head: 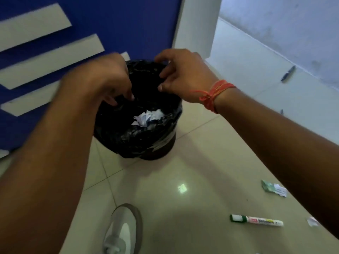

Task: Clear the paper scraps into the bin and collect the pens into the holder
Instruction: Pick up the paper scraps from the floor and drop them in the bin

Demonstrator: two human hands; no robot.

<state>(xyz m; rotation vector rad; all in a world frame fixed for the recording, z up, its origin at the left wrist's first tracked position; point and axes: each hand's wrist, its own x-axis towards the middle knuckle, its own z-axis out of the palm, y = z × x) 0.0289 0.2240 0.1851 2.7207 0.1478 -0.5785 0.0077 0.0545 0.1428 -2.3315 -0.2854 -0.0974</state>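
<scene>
A round bin [161, 149] lined with a black plastic bag [128, 136] stands on the tiled floor against a blue wall. Crumpled white paper scraps [146, 118] lie inside it. My left hand [106, 77] pinches the bag's rim on the left side. My right hand [183, 76] grips the bag's rim at the back right. A white marker with a green cap [256, 219] lies on the floor at the lower right. A dark pen [288, 73] lies on the floor near the far wall. A green and white paper scrap [274, 187] and a small white scrap [312, 221] lie close to the marker.
My grey and white shoe [122, 230] stands just in front of the bin. A white pillar [194, 24] rises behind the bin. Another small dark object [281, 111] peeks out beside my right forearm.
</scene>
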